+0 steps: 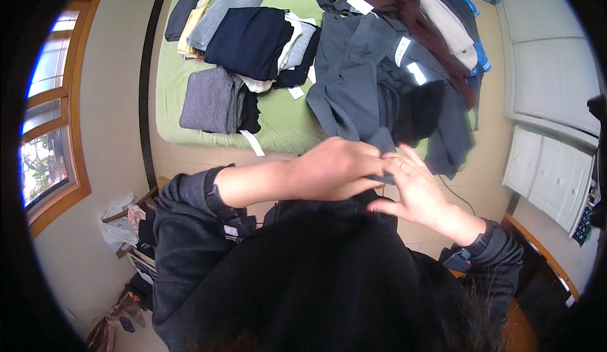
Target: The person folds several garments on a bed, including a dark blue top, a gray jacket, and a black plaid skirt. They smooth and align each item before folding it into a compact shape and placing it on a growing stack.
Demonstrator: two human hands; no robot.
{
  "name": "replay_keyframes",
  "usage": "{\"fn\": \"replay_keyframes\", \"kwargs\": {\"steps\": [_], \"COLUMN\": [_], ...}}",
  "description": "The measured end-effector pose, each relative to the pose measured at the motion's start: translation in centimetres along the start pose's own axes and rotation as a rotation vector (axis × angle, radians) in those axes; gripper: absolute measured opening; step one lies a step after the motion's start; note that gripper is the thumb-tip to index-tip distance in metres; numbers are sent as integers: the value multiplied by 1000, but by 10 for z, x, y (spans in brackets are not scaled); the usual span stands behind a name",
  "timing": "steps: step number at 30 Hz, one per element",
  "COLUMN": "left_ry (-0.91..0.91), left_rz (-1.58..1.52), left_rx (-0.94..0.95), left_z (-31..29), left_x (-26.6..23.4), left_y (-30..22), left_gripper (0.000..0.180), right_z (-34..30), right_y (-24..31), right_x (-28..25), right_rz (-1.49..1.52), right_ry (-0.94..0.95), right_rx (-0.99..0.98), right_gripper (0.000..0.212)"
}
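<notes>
Grey trousers point(344, 67) lie over the bed's near edge, one leg end reaching toward me. My left hand point(335, 170) is closed on that leg end, its fingers bent around the fabric. Opposite it, my right hand point(420, 193) grips the same leg end, thumb low and fingers on top; a ring shows on one finger. The fingertips of both hands nearly meet, and the cloth between them is mostly hidden. White tags point(360, 4) lie on or beside the trousers. A black garment point(422, 109) lies just beyond my right hand.
The bed has a green sheet point(278, 121). Folded navy clothes point(246, 42) and a grey knit point(212, 99) are stacked at left. Maroon point(395, 4) and beige point(436, 17) garments lie at right. White cabinets point(547, 169) stand at far right, a wood-framed window point(66, 124) at left.
</notes>
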State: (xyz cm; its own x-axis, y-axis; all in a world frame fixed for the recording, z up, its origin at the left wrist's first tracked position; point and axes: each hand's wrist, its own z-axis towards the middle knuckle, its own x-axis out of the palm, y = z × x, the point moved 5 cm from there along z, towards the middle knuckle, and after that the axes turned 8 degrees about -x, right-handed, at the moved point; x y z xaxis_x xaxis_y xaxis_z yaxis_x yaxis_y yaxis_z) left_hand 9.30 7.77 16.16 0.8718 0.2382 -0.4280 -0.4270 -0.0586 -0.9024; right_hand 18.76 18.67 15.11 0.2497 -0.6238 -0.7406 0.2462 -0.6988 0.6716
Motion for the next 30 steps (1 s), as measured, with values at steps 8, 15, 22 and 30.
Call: {"fn": "replay_keyframes", "kwargs": {"steps": [8, 15, 22, 30], "left_ry": [-66, -163, -268, -245], "left_rz": [-110, 34, 193, 250], "left_rx": [96, -36, -139, -35], "left_z": [8, 10, 46, 86], "left_x": [1, 6, 37, 75], "left_y": [-16, 53, 199, 282], "left_gripper": [16, 55, 37, 30], "right_z": [0, -36, -156, -205], "right_y": [1, 54, 152, 195], "right_x": [-15, -108, -202, -205], "right_rz": [137, 23, -634, -786], "right_ry": [-141, -104, -954, -1222], "right_rx": [113, 186, 398, 466], "right_gripper": [20, 20, 36, 28]}}
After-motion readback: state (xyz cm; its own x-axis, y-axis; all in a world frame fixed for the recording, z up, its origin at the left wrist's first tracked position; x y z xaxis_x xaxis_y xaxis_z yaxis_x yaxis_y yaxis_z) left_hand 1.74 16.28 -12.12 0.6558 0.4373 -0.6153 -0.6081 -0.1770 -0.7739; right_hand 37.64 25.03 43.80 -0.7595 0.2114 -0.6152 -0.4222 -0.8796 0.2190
